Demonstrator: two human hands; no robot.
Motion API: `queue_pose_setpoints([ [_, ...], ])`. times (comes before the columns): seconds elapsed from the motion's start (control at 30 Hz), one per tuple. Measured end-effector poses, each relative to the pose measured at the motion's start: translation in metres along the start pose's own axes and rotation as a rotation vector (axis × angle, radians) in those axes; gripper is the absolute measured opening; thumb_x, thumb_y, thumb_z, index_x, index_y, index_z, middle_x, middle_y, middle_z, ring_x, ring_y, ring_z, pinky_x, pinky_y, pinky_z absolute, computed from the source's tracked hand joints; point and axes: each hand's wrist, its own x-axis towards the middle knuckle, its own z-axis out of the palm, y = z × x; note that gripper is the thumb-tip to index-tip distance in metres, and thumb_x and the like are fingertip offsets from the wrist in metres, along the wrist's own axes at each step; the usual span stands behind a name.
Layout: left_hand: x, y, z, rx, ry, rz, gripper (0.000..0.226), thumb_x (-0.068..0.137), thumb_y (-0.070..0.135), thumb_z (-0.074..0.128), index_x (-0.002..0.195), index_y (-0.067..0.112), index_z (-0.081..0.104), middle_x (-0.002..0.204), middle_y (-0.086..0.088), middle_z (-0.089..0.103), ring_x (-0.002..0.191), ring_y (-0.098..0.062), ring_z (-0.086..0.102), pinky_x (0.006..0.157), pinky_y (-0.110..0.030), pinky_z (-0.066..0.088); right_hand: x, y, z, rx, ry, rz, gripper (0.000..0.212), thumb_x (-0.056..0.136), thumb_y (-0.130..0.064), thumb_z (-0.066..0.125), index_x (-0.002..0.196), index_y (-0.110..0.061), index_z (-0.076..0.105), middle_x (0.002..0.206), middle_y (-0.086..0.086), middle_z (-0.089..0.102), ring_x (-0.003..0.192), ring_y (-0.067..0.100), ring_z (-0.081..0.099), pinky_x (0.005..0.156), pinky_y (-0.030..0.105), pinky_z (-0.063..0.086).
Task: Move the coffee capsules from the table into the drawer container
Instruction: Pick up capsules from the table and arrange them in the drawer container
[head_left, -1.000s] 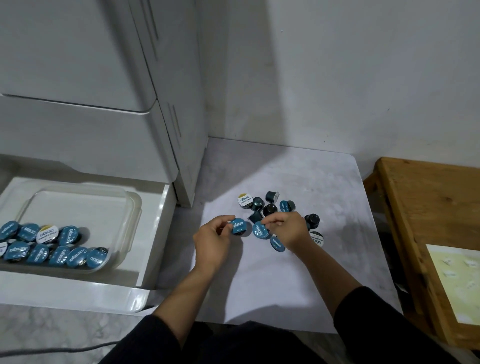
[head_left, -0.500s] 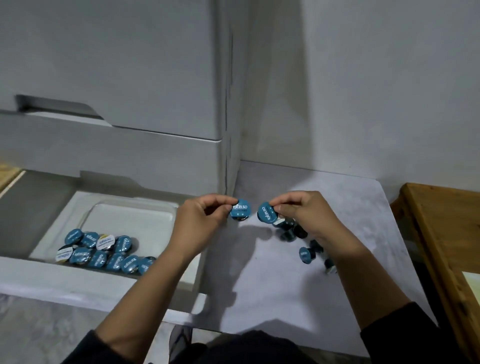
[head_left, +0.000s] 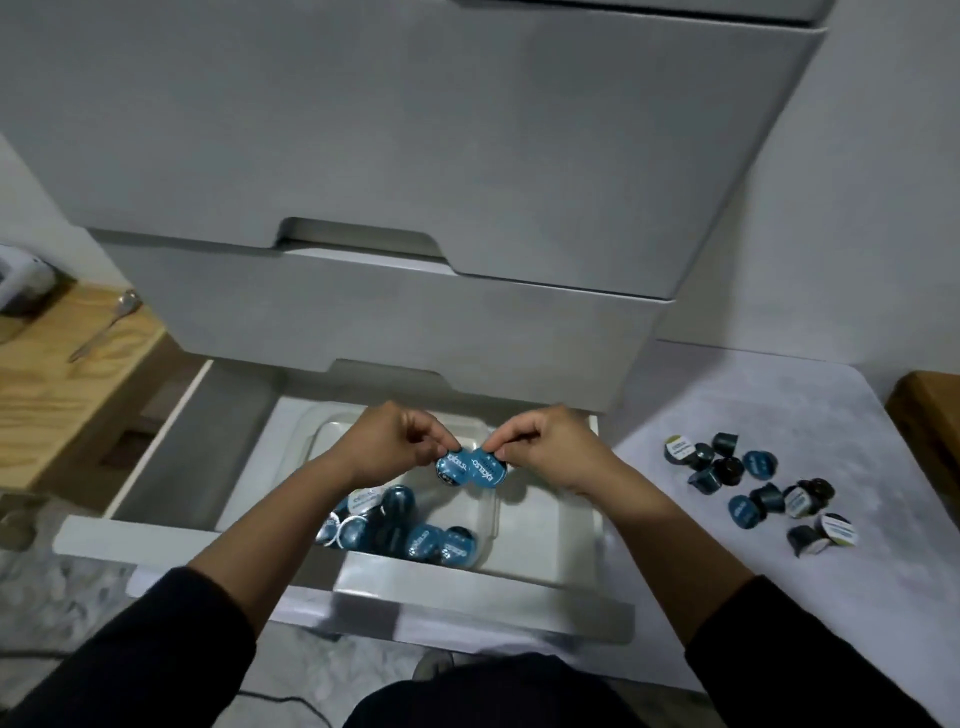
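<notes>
Holding one teal foil-lidded coffee capsule (head_left: 451, 466) pinched in my left hand (head_left: 390, 446) and another (head_left: 487, 470) in my right hand (head_left: 546, 451), I have moved both from above the grey marble bench (head_left: 779, 405) to over the clear plastic drawer container (head_left: 491, 514). Loose capsules (head_left: 753, 486) remain on the bench.

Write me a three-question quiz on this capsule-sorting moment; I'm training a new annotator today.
1. True or false: each hand pinches one capsule above the clear container.
2. Where do the loose capsules lie? A) on the wooden surface B) on the white table C) in the container
3. What metal thing lies on the wooden surface?

Key: 1 true: left hand and right hand each pinch one. 2 B, the white table. 3 the spoon.
</notes>
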Motion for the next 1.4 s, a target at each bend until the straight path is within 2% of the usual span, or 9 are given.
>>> queue_pose_setpoints([
  [0.13,0.017,-0.025,-0.008,0.097,-0.134,0.04,0.012,0.082,0.013,0.068,0.083,0.024,0.075,0.076,0.019,0.068,0.075,0.008,0.061,0.068,0.0,0.041,0.017,-0.001,0.03,-0.07,0.017,0.08,0.016,0.08,-0.001,0.064,0.087,-0.011,0.074,0.074,-0.007,0.069,0.064,-0.004,0.061,0.057,0.002,0.043],
  [0.27,0.028,-0.041,-0.009,0.143,-0.231,0.053,0.02,0.081,0.012,0.068,0.078,0.031,0.073,0.077,0.022,0.066,0.082,0.002,0.062,0.086,-0.02,0.05,0.026,0.003,0.044,-0.187,0.031,0.15,0.016,0.081,-0.004,0.064,0.083,-0.015,0.075,0.081,-0.004,0.07,0.071,-0.001,0.06,0.062,0.006,0.042],
  [0.37,0.033,-0.049,-0.007,0.172,-0.283,0.053,0.032,0.081,0.01,0.066,0.068,0.04,0.069,0.076,0.022,0.067,0.08,0.002,0.062,0.079,-0.019,0.051,0.031,0.006,0.05,-0.27,0.03,0.162,0.019,0.08,-0.001,0.063,0.081,-0.015,0.076,0.082,0.0,0.073,0.068,-0.002,0.058,0.06,0.001,0.041],
  [0.47,0.034,-0.052,-0.004,0.143,-0.329,0.054,0.022,0.083,0.008,0.063,0.08,0.028,0.073,0.072,0.021,0.063,0.072,0.005,0.058,0.067,-0.011,0.045,0.034,0.011,0.057,-0.32,0.011,0.172,0.022,0.079,0.004,0.06,0.079,-0.012,0.076,0.085,0.006,0.074,0.072,0.005,0.061,0.063,0.002,0.045],
  [0.57,0.034,-0.055,0.0,0.149,-0.362,0.06,0.018,0.083,0.01,0.063,0.086,0.025,0.074,0.072,0.02,0.063,0.073,0.004,0.056,0.066,-0.009,0.042,0.036,0.013,0.062,-0.367,-0.004,0.161,0.024,0.077,0.006,0.059,0.077,-0.011,0.075,0.083,0.008,0.074,0.074,0.01,0.063,0.072,0.017,0.052],
  [0.7,0.035,-0.059,0.004,0.206,-0.399,0.08,0.021,0.083,0.01,0.062,0.087,0.027,0.074,0.079,0.014,0.065,0.079,-0.001,0.056,0.068,-0.01,0.04,0.039,0.011,0.067,-0.478,-0.048,0.122,0.028,0.075,0.007,0.053,0.077,-0.011,0.074,0.082,0.006,0.073,0.062,0.004,0.056,0.064,0.011,0.046],
  [0.97,0.036,-0.06,0.006,0.193,-0.407,0.065,0.021,0.081,0.007,0.063,0.086,0.024,0.074,0.084,0.007,0.069,0.079,-0.003,0.058,0.075,-0.018,0.043,0.042,0.011,0.074,-0.601,-0.098,0.122,0.03,0.075,0.004,0.048,0.077,-0.013,0.072,0.084,0.005,0.073,0.079,0.018,0.064,0.074,0.026,0.053],
  [1.23,0.032,-0.052,0.007,0.157,-0.371,0.027,0.016,0.08,0.012,0.069,0.094,0.019,0.071,0.094,0.004,0.071,0.087,-0.004,0.06,0.087,-0.017,0.044,0.036,0.013,0.075,-0.62,-0.105,0.135,0.016,0.076,-0.005,0.061,0.088,-0.011,0.069,0.078,0.001,0.059,0.077,0.015,0.052,0.069,0.021,0.04],
  [1.4,0.024,-0.037,0.003,0.358,-0.238,-0.012,0.026,0.091,0.025,0.052,0.114,0.019,0.062,0.117,-0.003,0.063,0.105,-0.016,0.053,0.089,-0.022,0.04,0.029,0.013,0.078,-0.648,-0.05,0.091,0.028,0.084,-0.025,0.059,0.11,-0.015,0.063,0.114,0.007,0.063,0.103,0.023,0.056,0.086,0.027,0.043],
])
